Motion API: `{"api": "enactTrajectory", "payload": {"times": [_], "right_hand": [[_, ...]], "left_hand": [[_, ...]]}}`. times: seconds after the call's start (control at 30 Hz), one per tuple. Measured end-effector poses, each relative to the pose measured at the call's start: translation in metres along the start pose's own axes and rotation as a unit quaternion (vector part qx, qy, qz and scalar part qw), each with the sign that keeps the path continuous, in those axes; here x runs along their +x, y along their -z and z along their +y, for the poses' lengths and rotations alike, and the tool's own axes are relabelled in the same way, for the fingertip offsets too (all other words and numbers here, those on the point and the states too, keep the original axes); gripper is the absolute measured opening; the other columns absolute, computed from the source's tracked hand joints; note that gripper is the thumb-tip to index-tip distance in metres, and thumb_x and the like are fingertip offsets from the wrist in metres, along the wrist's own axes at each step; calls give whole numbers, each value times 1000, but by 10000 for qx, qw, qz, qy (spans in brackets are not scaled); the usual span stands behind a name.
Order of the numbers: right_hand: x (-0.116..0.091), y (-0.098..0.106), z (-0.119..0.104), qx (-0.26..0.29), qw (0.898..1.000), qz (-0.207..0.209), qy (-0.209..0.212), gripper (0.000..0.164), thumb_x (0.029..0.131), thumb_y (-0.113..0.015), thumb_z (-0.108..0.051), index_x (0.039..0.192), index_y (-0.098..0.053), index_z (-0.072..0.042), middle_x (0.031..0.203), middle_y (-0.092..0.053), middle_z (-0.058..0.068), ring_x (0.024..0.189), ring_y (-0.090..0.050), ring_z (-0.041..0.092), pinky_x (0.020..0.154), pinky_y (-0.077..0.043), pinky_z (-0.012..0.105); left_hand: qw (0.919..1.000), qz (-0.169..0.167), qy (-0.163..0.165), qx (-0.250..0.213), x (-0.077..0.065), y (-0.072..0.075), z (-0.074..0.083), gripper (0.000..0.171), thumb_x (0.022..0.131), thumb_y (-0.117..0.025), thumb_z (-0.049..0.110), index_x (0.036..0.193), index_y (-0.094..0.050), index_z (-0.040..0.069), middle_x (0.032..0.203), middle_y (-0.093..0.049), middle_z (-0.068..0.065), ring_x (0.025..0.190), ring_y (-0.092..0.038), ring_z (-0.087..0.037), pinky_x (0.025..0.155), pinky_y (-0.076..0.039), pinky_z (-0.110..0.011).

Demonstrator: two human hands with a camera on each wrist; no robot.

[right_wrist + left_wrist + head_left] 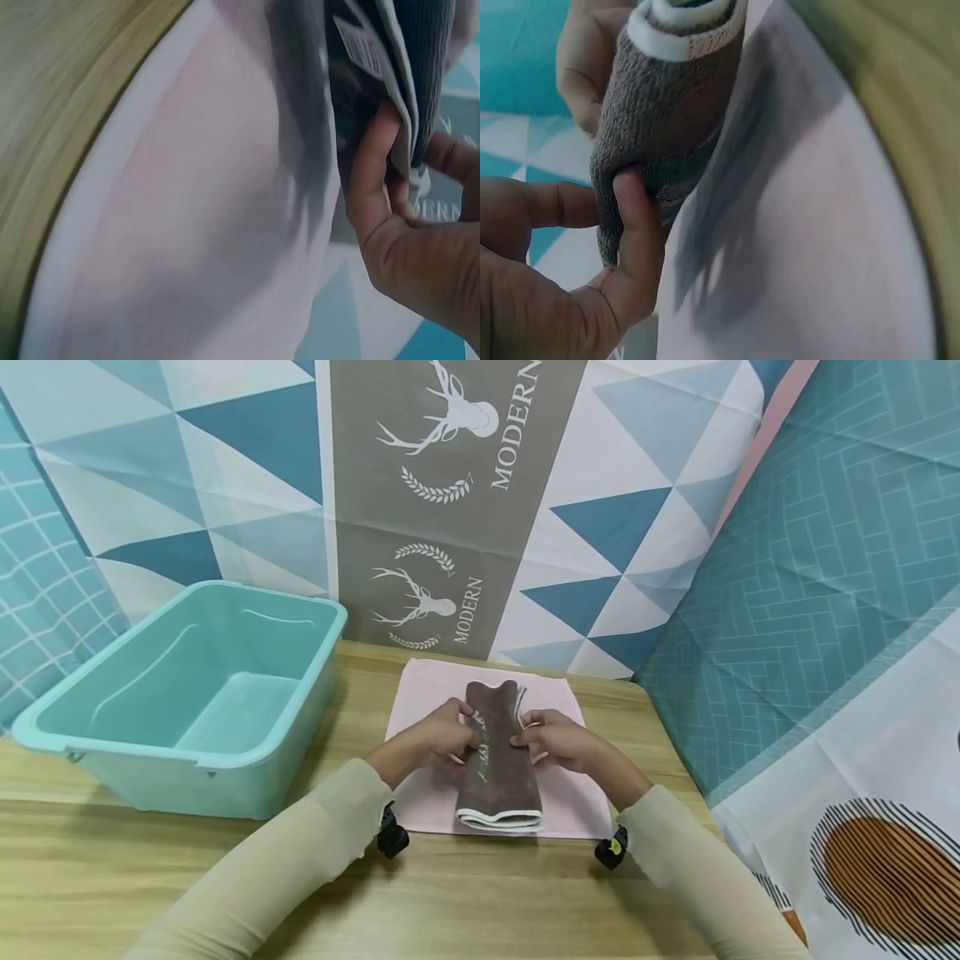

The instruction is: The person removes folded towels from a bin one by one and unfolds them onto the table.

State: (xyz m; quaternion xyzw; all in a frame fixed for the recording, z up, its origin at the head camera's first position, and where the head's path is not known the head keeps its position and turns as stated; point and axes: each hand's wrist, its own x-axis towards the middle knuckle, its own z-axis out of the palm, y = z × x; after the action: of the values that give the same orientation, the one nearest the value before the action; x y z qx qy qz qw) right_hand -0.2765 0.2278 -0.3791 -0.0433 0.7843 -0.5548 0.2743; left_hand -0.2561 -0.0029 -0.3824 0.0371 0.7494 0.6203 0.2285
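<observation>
A folded brown towel (pixel 501 772) with white edging lies lengthwise between both hands in the head view, a line of light lettering along its left side. My left hand (pixel 444 735) grips the left long edge. In the left wrist view, the thumb and fingers of this hand (pixel 577 300) pinch the towel's folded layers (pixel 656 112). My right hand (pixel 558 739) holds the right long edge, thumb on top. A label with a barcode (pixel 361 49) shows between the layers in the right wrist view. Below the towel is a pale pink mat (pixel 420 806), which catches its shadow.
A mint-green plastic tub (pixel 300 714) stands on the wooden table (pixel 480 893) to the left, nothing visible inside it. Patterned cloth with deer heads (pixel 427 602) hangs behind the table. Teal herringbone fabric (pixel 810 568) bounds the right side.
</observation>
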Motion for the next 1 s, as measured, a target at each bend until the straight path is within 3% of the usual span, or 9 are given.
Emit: {"api": "enactTrajectory", "payload": {"times": [0.13, 0.53, 0.8, 1.0], "right_hand": [[-16, 24, 8, 45, 9996, -290, 39, 28, 99, -60, -9, 85, -37, -10, 79, -48, 3, 61, -50, 15, 55, -48, 33], [-73, 89, 43, 332, 9976, -514, 335, 21, 103, -50, -2, 89, -35, -10, 81, -47, 2, 63, -43, 9, 58, -41, 30], [-100, 117, 66, 305, 9980, -390, 393, 17, 103, -46, -2, 92, -35, -10, 84, -48, 0, 65, -44, 7, 60, -30, 33], [-113, 129, 81, 323, 9979, -439, 354, 15, 103, -47, -1, 94, -39, -10, 81, -45, -2, 65, -41, 7, 61, -25, 35]], "left_hand": [[9999, -73, -76, -98, 3, -24, 1, 61, 85, -60, -9, 139, -33, 3, 96, -52, -14, 65, -56, -20, 53, -54, -33], [9971, -299, -357, -605, 13, -107, 10, 63, 83, -58, -13, 138, -32, 3, 106, -50, -17, 65, -58, -24, 51, -55, -36], [9969, -287, -473, -568, 17, -144, 12, 65, 81, -58, -13, 139, -34, 2, 104, -49, -14, 60, -57, -23, 50, -58, -37], [9968, -188, -345, -698, 15, -170, 11, 65, 79, -57, -15, 137, -36, 5, 108, -48, -16, 59, -60, -25, 51, -59, -41]]}}
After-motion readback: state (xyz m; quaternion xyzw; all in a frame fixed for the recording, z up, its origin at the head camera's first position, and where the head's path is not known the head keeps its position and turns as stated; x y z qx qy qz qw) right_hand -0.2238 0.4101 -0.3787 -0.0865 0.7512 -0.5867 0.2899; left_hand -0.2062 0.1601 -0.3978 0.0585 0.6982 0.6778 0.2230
